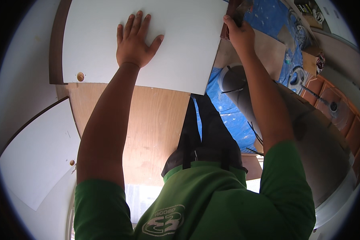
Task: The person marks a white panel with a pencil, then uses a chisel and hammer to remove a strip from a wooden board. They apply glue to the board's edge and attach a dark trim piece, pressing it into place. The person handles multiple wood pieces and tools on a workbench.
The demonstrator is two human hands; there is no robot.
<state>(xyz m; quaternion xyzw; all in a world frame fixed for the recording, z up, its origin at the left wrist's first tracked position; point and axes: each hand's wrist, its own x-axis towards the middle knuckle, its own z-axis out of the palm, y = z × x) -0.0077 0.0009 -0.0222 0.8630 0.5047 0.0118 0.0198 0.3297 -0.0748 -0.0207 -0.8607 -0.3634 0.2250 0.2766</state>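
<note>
My left hand lies flat on a white panel, its fingers spread and holding nothing. At the panel's right edge, my right hand is closed round a dark reddish-brown strip, with the thumb along its side. Part of the strip and the fingers behind it are hidden or in shadow. A similar dark brown edge runs down the panel's left side. Near that side a round hole shows bare wood inside. The panel rests over a light wooden board.
Another white panel leans at the left. Blue plastic sheeting covers the floor at the right. A large grey wrapped roll lies beside my right arm, with a transparent-bladed fan, a cardboard box and coiled cables beyond.
</note>
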